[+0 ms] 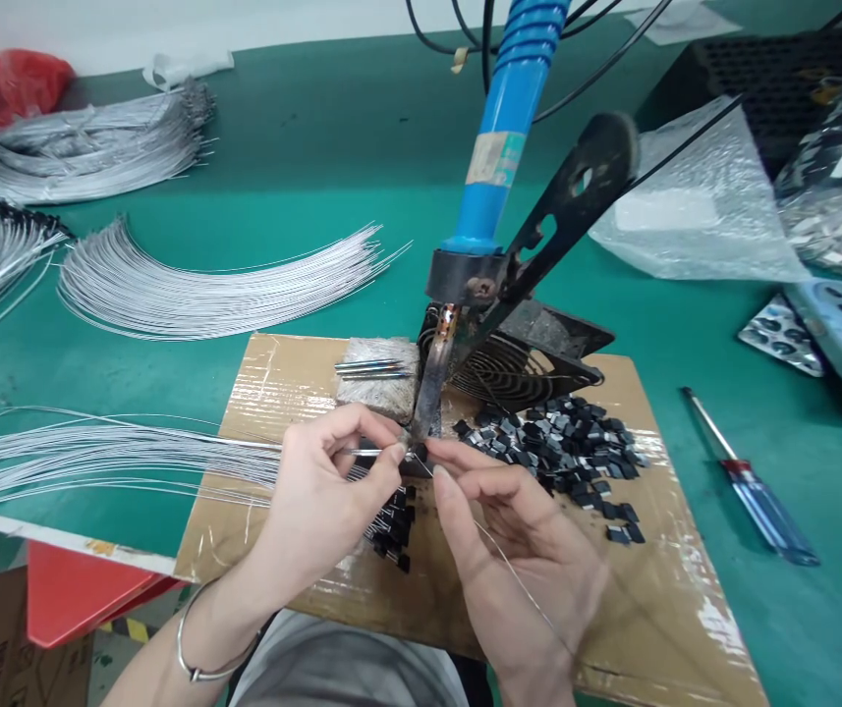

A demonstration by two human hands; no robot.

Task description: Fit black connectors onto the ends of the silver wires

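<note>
Beneath the tip of a blue-handled soldering iron (431,383), clamped nearly upright, both my hands meet. My left hand (336,481) pinches a thin grey wire (357,453), its end close to the hot tip. Between the thumb and fingers of my right hand (516,540) is a strand of solder wire (513,570), which trails down across the palm. A small black piece (417,452) sits at the tip, partly hidden by my fingers. Wires with black connectors (391,525) on their ends lie under my left hand. Loose black connectors (560,452) are heaped beyond my right hand.
A cardboard sheet (656,589) covers the green bench. Behind the iron are its black stand arm (575,206) and a fan (516,363). A fibrous block (380,398) stands left. Bundled wires (214,290) lie further left; a screwdriver (759,491) and plastic bag (707,216) are right.
</note>
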